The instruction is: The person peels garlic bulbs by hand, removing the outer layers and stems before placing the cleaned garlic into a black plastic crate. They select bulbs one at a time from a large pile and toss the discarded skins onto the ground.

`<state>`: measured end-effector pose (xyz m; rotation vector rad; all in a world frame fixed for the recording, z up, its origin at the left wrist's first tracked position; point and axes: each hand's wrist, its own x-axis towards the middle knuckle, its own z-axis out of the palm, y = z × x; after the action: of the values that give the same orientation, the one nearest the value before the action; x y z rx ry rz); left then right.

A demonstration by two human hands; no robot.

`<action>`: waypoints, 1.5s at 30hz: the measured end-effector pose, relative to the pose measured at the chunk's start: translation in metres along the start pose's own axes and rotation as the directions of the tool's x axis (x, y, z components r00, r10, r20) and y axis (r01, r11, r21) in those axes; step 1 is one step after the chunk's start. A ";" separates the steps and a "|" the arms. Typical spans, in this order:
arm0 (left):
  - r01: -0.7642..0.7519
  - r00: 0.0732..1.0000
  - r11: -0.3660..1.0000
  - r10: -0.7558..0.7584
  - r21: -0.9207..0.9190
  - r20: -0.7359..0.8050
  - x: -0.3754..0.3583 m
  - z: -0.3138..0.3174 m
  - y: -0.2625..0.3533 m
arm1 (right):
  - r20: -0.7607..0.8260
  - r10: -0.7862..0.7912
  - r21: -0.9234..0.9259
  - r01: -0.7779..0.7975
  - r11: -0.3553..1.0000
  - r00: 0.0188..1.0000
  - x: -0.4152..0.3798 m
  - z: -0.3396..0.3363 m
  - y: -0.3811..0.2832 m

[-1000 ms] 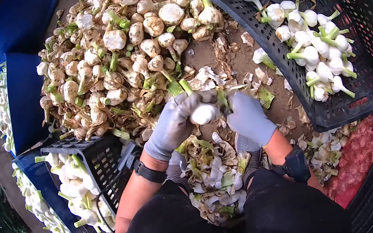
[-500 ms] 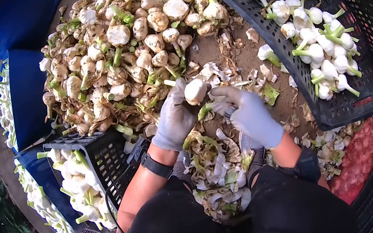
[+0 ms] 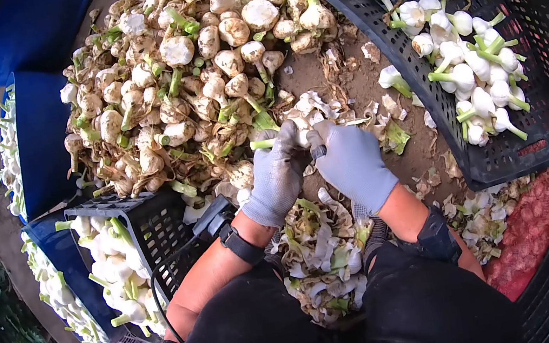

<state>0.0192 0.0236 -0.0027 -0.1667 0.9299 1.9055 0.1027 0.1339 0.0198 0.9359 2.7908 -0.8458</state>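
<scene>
My left hand, in a pale glove with dirty fingertips, is closed around a garlic bulb whose green stem end sticks out to the left. My right hand, also gloved, presses against the bulb's right side, its fingers bent around a small dark tool. Most of the bulb is hidden by the fingers. Both hands are close together above the soil, just below the large pile of unpeeled garlic.
A black crate holding clean garlic stands at the right. Another crate, filled with garlic, is at the lower left beside blue containers. Peeled skins lie between the legs. Red mesh sacks are at the lower right.
The bulb has turned from upright to lying sideways, with its stem to the left. My right hand has moved in against my left hand, bringing the tool onto the garlic.
</scene>
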 end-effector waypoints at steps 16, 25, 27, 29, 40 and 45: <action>-0.148 0.985 0.666 0.164 0.731 0.051 -0.006 0.003 0.010 | 0.161 0.049 0.304 -0.097 0.948 0.986 0.001 -0.026 0.005; 0.032 0.991 0.996 -0.042 0.080 0.127 -0.008 -0.003 0.023 | -0.002 0.255 0.169 -0.251 0.953 0.967 0.012 -0.009 0.057; 0.020 0.999 0.972 -0.029 0.233 0.032 -0.002 -0.019 0.020 | 0.001 0.165 0.548 -0.138 0.825 0.986 -0.004 -0.014 0.038; 0.044 0.993 0.887 -0.089 0.459 0.076 -0.005 -0.010 0.020 | -0.136 -0.200 0.605 0.241 0.759 0.970 -0.006 -0.010 0.017; -0.221 0.910 -0.859 -0.010 0.462 0.415 0.099 -0.019 0.089 | 0.029 -0.178 0.997 -0.041 -0.064 0.984 0.000 -0.066 0.053; -0.305 0.950 0.154 -0.015 0.940 0.310 0.060 0.015 0.099 | 0.224 -0.010 0.947 -0.216 0.236 0.974 -0.010 0.000 0.043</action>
<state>-0.0883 0.0530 0.0317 1.0096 1.8799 1.0123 0.1354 0.1568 0.0020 0.9676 1.6859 -2.6065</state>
